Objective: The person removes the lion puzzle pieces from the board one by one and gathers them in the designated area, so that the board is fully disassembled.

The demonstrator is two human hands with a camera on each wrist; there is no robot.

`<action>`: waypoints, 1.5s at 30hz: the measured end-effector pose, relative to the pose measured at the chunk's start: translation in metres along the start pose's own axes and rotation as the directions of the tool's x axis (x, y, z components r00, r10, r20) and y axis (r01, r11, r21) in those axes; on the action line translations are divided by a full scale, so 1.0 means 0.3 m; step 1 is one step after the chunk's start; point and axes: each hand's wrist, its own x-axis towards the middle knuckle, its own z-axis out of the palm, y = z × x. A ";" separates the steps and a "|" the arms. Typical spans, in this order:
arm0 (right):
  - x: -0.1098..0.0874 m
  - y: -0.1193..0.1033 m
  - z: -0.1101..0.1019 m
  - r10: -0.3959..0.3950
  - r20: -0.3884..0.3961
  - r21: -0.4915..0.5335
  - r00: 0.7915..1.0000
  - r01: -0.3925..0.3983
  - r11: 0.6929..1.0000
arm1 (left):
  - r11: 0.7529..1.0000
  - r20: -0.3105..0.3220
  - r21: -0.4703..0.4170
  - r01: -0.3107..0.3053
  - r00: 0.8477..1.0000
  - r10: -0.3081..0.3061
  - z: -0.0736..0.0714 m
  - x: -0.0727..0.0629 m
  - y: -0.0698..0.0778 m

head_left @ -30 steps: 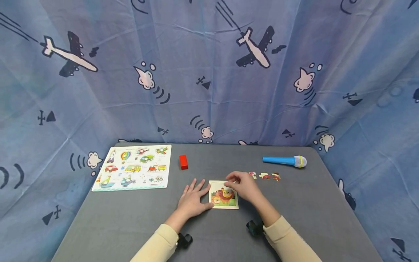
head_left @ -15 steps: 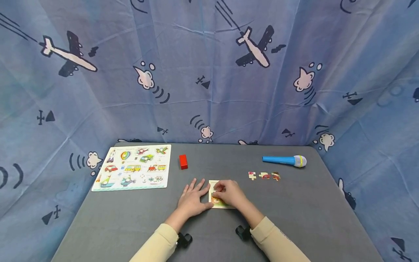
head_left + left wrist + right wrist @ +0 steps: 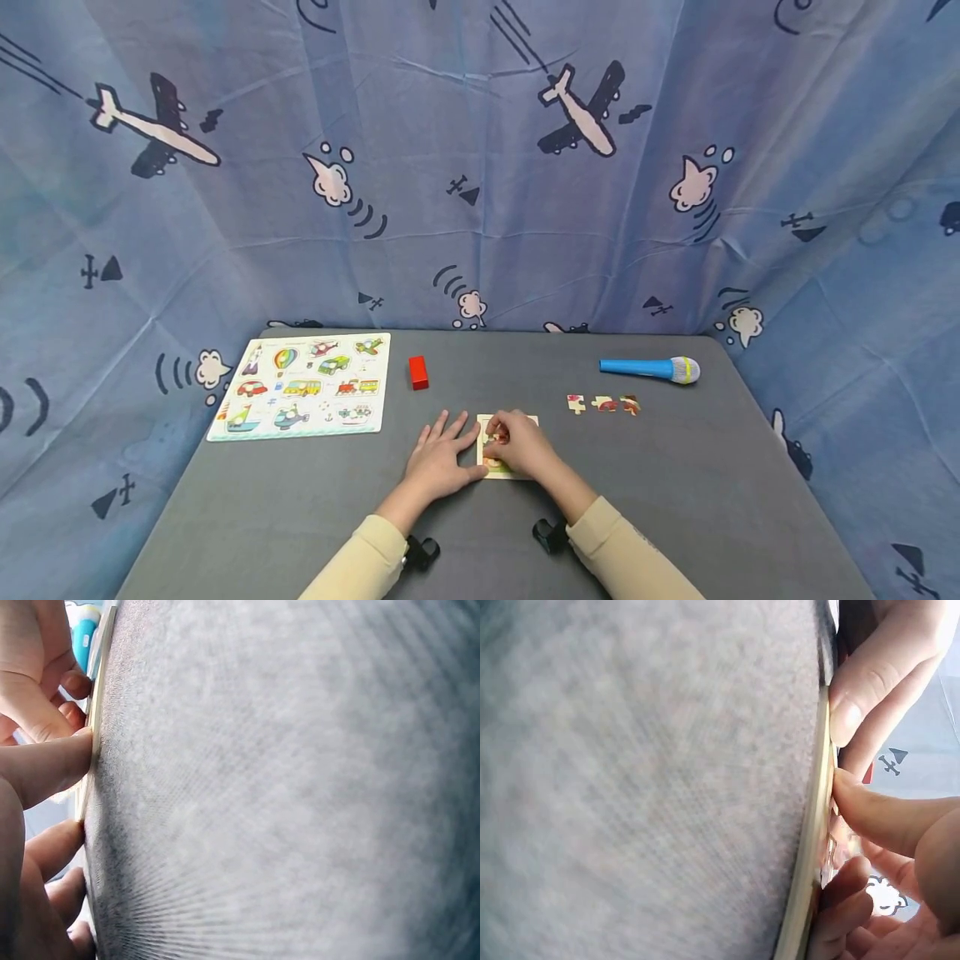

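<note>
A small square wooden jigsaw board (image 3: 481, 427) with a lion picture lies flat on the grey table. My left hand (image 3: 438, 467) rests spread beside it, index finger and thumb against its left edge. Over the board my right hand (image 3: 527, 446) has curled fingers and pinches a small puzzle piece (image 3: 832, 844), low on the left part of the picture. Most of the piece and much of the picture are hidden under that hand. In the right wrist view, the right thumb touches the board's surface close to the left thumb.
Three loose puzzle pieces (image 3: 603, 403) lie in a row right of the board. A blue toy microphone (image 3: 647, 369) is behind them. At the back stands a red block (image 3: 418, 373), and a white vehicle picture board (image 3: 300, 387) lies at the left. A patterned blue curtain (image 3: 480, 167) surrounds the table.
My right hand has moved left and slightly down from the board's upper right to its left part, then barely shifted. My left hand keeps its place at the edge.
</note>
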 end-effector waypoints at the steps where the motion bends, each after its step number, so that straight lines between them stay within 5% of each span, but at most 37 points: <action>1: -0.001 0.000 0.001 -0.002 -0.008 -0.001 1.000 0.002 1.000 | 1.000 0.001 0.000 0.001 1.000 -0.001 0.000 0.000 0.000; 14: -0.014 -0.006 -0.066 0.108 -0.083 0.224 0.991 -0.088 0.971 | 1.000 -0.009 -0.014 0.007 1.000 -0.007 0.003 0.001 0.006; 23: -0.042 0.073 -0.182 0.062 -0.084 0.179 0.995 -0.046 0.983 | 1.000 -0.006 -0.009 0.012 1.000 -0.012 0.007 0.003 0.004; 32: -0.074 0.177 -0.260 0.211 -0.144 0.258 0.967 -0.169 0.951 | 1.000 -0.017 -0.013 0.002 1.000 -0.002 0.009 0.001 0.001; 45: -0.087 0.341 -0.303 0.270 -0.153 0.188 0.951 -0.240 0.952 | 1.000 -0.020 -0.013 0.002 1.000 -0.002 0.010 0.000 0.004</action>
